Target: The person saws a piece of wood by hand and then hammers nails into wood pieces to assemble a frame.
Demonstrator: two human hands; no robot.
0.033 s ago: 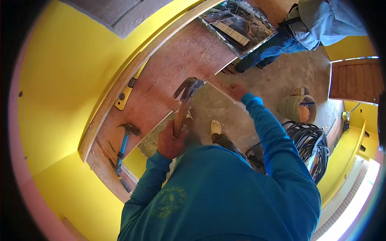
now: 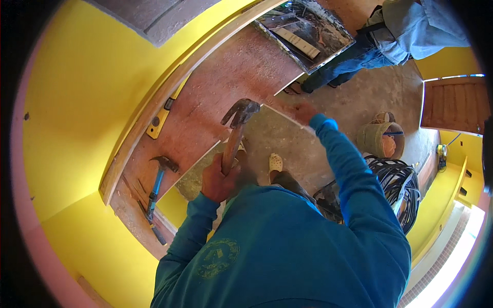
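Yellow wall point(image 2: 77, 128) at left, fronted by a reddish counter point(image 2: 226, 77). Co-worker in jeans point(image 2: 405, 31) seen far right, beside a dark tray point(image 2: 332, 58) set on the counter's far end. Black cable coil point(image 2: 406, 192) and bucket point(image 2: 371, 138) placed on the right. Yellow level point(image 2: 158, 123) laid along the counter's left side; blue-handled hammer point(image 2: 158, 182) left nearer, beside another tool. Wooden-handled hammer point(image 2: 234, 138) held head up, center, near the counter edge; its handle is gripped by the left hand point(image 2: 216, 180), fingers wrapped around it. Right hand point(image 2: 306, 113) extended far right, motion-blurred; finger state can't be told.
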